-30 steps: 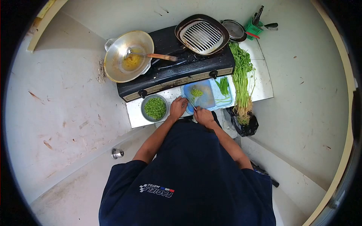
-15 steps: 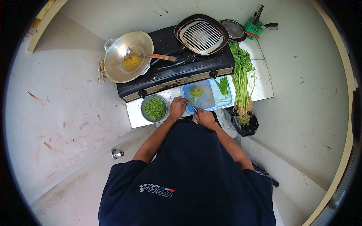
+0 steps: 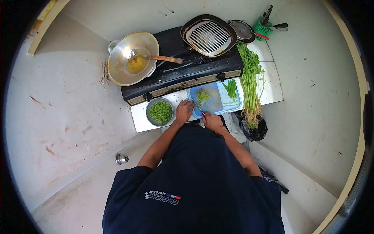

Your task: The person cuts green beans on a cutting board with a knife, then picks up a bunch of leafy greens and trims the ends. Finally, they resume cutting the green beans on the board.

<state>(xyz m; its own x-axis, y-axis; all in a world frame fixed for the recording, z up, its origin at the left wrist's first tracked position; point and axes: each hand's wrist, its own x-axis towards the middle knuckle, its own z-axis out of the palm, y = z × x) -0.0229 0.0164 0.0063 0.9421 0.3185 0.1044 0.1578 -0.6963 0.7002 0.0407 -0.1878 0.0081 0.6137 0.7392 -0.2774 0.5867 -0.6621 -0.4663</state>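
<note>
My right hand is wrapped round the handle of a knife, whose blade slants up and left over a blue cutting board. Close to the blade tip, my left hand rests at the board's left edge with its fingers bent together. Whatever those fingers press on is too small to make out. Chopped green pieces lie in a small heap on the board, just beyond the blade. Cut green lengths lie on the light blue tray at right. Left of my left hand stands a grey bowl of chopped greens.
Behind the board is a black gas stove carrying a wok with a wooden-handled ladle and a grill pan. Leafy greens with roots lie at right above a black plastic bag. A green basket holds utensils.
Almost nothing differs. The whole view has shifted very slightly; both hands and the knife stay in nearly the same place.
</note>
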